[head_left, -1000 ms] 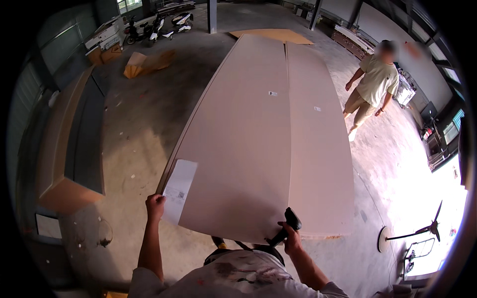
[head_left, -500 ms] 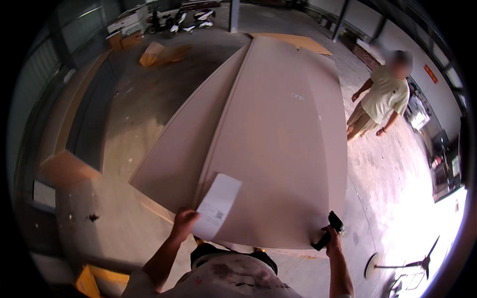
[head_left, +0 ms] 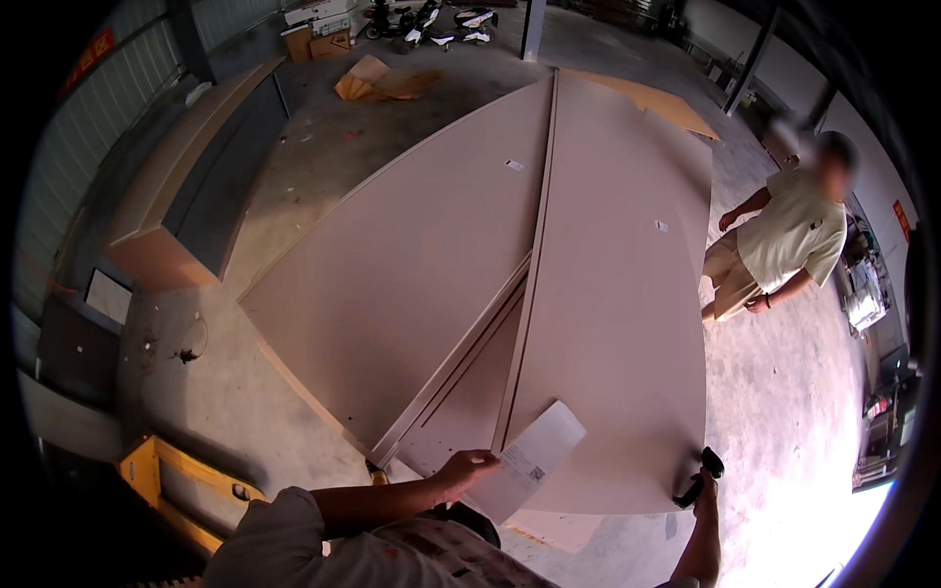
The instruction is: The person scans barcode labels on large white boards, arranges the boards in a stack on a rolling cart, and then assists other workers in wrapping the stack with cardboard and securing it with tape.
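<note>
My left hand pinches the edge of a white printed paper sheet, which overlaps the near left corner of a large grey-beige panel. At that panel's near right corner, my right hand grips a black pistol-shaped handheld tool; its exact kind is unclear. A second broad panel lies fanned out to the left, partly under the first one's edge. Through the wedge-shaped opening between them a lower panel shows, with dark slots along it.
Another person stands right of the panels. A yellow frame lies at lower left. Along the left wall sits a long open box-like piece. Brown cardboard is on the floor behind; scooters are parked at the back.
The upper panel's near end has swung right, opening the wedge and baring more of the left panel. My left hand has moved right with the paper. The view has turned left.
</note>
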The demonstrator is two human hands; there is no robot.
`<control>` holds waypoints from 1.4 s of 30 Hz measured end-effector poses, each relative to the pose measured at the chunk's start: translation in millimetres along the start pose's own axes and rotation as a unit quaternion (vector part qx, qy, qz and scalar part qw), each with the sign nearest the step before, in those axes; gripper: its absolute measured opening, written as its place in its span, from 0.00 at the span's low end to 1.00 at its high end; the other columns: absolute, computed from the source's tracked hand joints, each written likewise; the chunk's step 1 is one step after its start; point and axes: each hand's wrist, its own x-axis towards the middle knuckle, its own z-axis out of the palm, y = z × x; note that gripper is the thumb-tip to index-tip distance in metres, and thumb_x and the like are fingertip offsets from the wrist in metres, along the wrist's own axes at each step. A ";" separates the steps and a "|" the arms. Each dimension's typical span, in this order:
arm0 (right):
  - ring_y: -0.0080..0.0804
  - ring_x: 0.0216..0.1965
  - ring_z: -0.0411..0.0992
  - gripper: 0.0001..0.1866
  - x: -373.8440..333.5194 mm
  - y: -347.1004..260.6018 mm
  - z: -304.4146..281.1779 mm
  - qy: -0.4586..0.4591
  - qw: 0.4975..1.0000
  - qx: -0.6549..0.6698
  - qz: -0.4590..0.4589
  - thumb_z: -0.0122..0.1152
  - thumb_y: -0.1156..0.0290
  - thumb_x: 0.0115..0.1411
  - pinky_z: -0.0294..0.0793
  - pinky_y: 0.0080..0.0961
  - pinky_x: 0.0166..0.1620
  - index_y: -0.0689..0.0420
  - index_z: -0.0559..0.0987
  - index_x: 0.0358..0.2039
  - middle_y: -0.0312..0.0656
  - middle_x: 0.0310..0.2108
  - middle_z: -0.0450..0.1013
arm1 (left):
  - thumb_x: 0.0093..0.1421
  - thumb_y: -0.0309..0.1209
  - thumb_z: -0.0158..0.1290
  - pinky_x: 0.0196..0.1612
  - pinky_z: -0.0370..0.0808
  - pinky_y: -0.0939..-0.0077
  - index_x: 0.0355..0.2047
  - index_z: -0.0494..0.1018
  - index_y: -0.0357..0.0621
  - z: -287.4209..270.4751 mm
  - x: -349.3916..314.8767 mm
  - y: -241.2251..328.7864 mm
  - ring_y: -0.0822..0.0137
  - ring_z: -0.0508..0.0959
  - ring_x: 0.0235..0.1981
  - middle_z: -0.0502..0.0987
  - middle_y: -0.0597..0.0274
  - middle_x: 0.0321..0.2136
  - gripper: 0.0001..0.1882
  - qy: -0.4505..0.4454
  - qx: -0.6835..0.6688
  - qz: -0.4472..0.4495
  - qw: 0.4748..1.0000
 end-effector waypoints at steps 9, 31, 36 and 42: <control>0.23 0.23 0.65 0.21 20.9 26.3 -0.2 -0.020 0.999 -0.016 -0.028 0.63 0.47 0.55 0.63 0.24 0.27 0.52 0.78 0.35 0.32 0.23 0.69 | 0.61 0.38 0.58 0.43 0.72 0.73 0.39 0.77 0.39 18.5 11.8 -15.1 0.67 0.77 0.38 0.78 0.60 0.34 0.15 -0.004 0.053 -0.014 0.998; 0.27 0.28 0.72 0.17 -62.7 70.8 62.4 -0.090 0.990 0.104 0.041 0.61 0.53 0.58 0.72 0.26 0.31 0.51 0.77 0.42 0.36 0.31 0.77 | 0.58 0.34 0.60 0.38 0.72 0.74 0.37 0.79 0.37 -68.2 -53.6 -72.2 0.72 0.77 0.34 0.80 0.62 0.31 0.13 0.128 0.081 0.167 0.974; 0.33 0.35 0.75 0.19 -126.0 81.2 88.9 -0.124 0.981 0.147 0.017 0.63 0.56 0.58 0.76 0.31 0.40 0.54 0.77 0.46 0.40 0.33 0.77 | 0.57 0.32 0.61 0.34 0.72 0.75 0.34 0.80 0.35 -109.4 -79.9 -66.6 0.72 0.77 0.29 0.80 0.63 0.27 0.11 0.188 0.074 0.174 0.964; 0.32 0.34 0.75 0.21 -185.3 103.0 102.4 -0.135 0.976 0.155 0.068 0.59 0.53 0.60 0.77 0.29 0.35 0.53 0.74 0.48 0.40 0.37 0.77 | 0.57 0.30 0.61 0.38 0.73 0.76 0.35 0.80 0.35 -147.0 -114.9 -71.6 0.72 0.77 0.32 0.81 0.62 0.30 0.10 0.182 0.049 0.173 0.967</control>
